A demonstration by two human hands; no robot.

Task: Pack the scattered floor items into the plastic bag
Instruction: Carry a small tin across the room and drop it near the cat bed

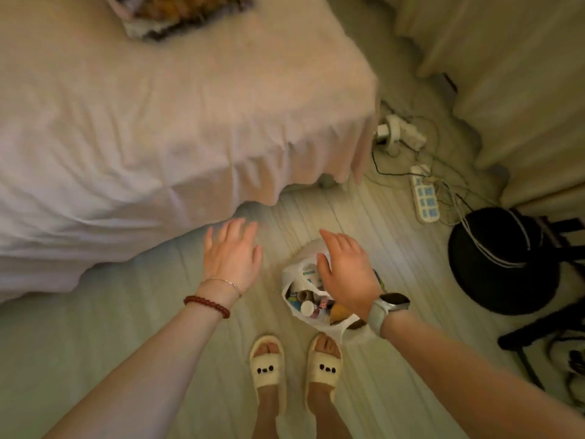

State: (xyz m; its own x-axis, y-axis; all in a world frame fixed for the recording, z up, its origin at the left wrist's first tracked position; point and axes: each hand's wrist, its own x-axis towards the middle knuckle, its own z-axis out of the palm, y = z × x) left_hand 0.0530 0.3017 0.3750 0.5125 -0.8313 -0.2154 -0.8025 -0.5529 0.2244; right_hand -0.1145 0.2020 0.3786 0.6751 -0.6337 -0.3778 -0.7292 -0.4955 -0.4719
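Observation:
A white plastic bag (292, 275) stands on the pale wooden floor just ahead of my feet, its mouth open upward. Inside it I see several small items, among them a white-capped bottle (307, 308) and a printed packet (308, 269). My right hand (346, 269) hovers flat over the bag's far side, fingers apart, holding nothing, and hides part of the bag. My left hand (232, 251) is spread out over bare floor to the left of the bag, also holding nothing.
A bed with a pale sheet (158, 128) fills the upper left. A power strip (425, 201) with tangled cables lies on the floor at the right, beside a black round hat (497, 261) and dark chair legs (538, 327). Curtains (506, 74) hang behind. My slippers (267, 362) stand below the bag.

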